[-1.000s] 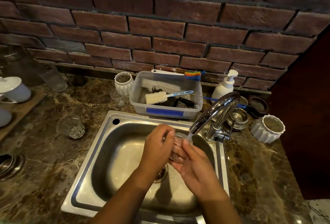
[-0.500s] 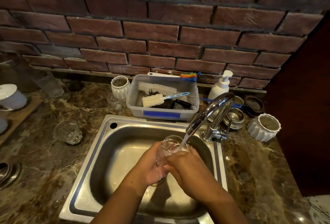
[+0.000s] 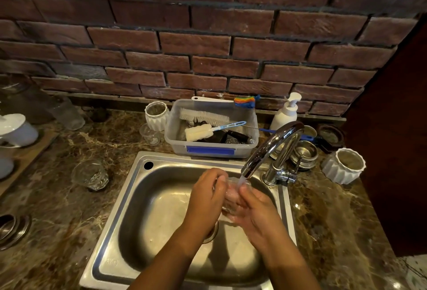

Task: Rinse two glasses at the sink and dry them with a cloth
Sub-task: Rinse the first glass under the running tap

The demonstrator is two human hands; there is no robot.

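**Inspector:** Item one, the glass. Location?

**Clerk:** Over the right half of the sink, inside its rim and directly beneath the faucet. A thin stream of water falls onto it. It is largely hidden between the hands, so I cannot tell its tilt.

**Inspector:** Count of glasses?

**Clerk:** One held. A second glass stands on the marble counter left of the sink, apart from the rim. One small clear glass stands farther back.

**Inspector:** Other counts?

**Clerk:** One plastic tub at the sink's back rim, with three brushes in or on it. Two white ribbed pots, one left of the tub, one right of the faucet. One soap dispenser.

**Inspector:** Room to move?

**Clerk:** Open steel lies left of the hands, across to the basin's left wall. To the right, the faucet base stands near the hands.

**Inspector:** Hands?

**Clerk:** The left hand wraps the glass from the left, knuckles up, fingers curled over its top. The right hand cups the glass from below and the right, thumb raised beside the stream. Both grip it. Both forearms reach in over the front rim.
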